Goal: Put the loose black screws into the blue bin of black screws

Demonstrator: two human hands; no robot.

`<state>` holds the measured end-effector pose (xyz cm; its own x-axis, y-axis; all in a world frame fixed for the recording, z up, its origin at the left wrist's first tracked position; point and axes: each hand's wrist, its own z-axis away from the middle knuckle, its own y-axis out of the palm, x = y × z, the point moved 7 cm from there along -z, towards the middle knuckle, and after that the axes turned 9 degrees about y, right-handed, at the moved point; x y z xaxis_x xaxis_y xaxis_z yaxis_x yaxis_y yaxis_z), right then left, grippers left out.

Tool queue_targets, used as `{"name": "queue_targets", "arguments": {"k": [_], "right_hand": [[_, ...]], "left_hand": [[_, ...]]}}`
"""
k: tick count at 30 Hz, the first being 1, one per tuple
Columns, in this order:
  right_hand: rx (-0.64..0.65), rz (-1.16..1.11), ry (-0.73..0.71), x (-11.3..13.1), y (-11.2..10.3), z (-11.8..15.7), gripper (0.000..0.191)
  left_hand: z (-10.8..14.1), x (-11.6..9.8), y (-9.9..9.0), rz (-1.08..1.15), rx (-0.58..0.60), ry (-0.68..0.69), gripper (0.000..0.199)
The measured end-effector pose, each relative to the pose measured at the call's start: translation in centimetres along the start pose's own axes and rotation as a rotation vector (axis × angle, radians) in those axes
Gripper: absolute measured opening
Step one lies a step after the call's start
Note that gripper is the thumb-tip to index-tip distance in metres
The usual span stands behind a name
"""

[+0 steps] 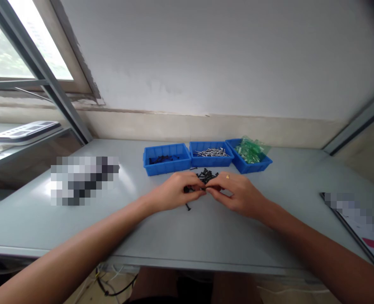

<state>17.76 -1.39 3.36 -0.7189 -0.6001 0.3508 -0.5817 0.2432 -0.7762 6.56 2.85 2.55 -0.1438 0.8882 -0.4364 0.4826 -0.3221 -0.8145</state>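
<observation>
My left hand and my right hand meet at the fingertips in the middle of the table, each closed in a pinch. A small dark piece shows between the fingertips, too covered to name. Just behind the fingers lies a loose pile of black screws, partly hidden by both hands. One stray black screw lies in front of my left fingers. A ring is on a finger of my right hand.
Behind the hands stand a blue bin with black screws, a blue bin with silver screws or nails, and a blue bin with green plastic bags. A blurred-out object lies left, a dark-edged flat panel right.
</observation>
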Motion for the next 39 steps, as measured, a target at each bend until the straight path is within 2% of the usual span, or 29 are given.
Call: {"name": "queue_targets", "arguments": {"k": [5, 10, 12, 14, 16, 19, 21, 24, 28, 30, 33, 39], "right_hand": [[0.059, 0.011, 0.068, -1.1, 0.4, -0.3, 0.011], [0.209, 0.048, 0.092, -1.2, 2.2, -0.1, 0.016], [0.233, 0.077, 0.135, -1.6, 2.4, -0.1, 0.015], [0.247, 0.103, 0.195, -2.3, 2.4, -0.2, 0.014], [0.265, 0.135, 0.241, -3.0, 2.5, -0.1, 0.014], [0.282, 0.194, 0.256, -3.6, 3.1, 0.1, 0.016], [0.274, 0.218, 0.256, -3.8, 3.5, 0.2, 0.017], [0.257, 0.246, 0.274, -4.0, 4.0, 0.3, 0.017], [0.226, 0.286, 0.281, -4.2, 4.1, 0.3, 0.014], [0.212, 0.296, 0.259, -4.2, 3.9, 0.3, 0.014], [0.203, 0.294, 0.211, -4.1, 3.4, 0.1, 0.015], [0.163, 0.232, 0.142, -3.0, 2.2, -0.2, 0.015]], "left_hand": [[0.2, 0.3, -1.3, -0.063, -0.139, -0.010, 0.013], [0.2, -0.2, -1.3, -0.093, -0.116, 0.062, 0.014], [0.2, 0.0, -2.0, -0.145, -0.168, 0.062, 0.013], [0.5, 0.8, -3.6, -0.262, -0.287, -0.009, 0.013], [1.2, 2.4, -5.5, -0.440, -0.390, -0.161, 0.015], [2.4, 5.1, -7.5, -0.704, -0.402, -0.396, 0.020], [2.8, 6.1, -7.8, -0.790, -0.364, -0.443, 0.027], [2.2, 5.5, -6.7, -0.733, -0.295, -0.319, 0.033], [0.6, 2.4, -3.5, -0.513, -0.158, -0.055, 0.027], [0.2, 1.3, -2.1, -0.417, -0.080, 0.017, 0.025], [0.1, 0.9, -0.8, -0.349, -0.013, 0.032, 0.024], [0.4, 1.3, 0.1, -0.337, 0.032, 0.031, 0.026]]}}
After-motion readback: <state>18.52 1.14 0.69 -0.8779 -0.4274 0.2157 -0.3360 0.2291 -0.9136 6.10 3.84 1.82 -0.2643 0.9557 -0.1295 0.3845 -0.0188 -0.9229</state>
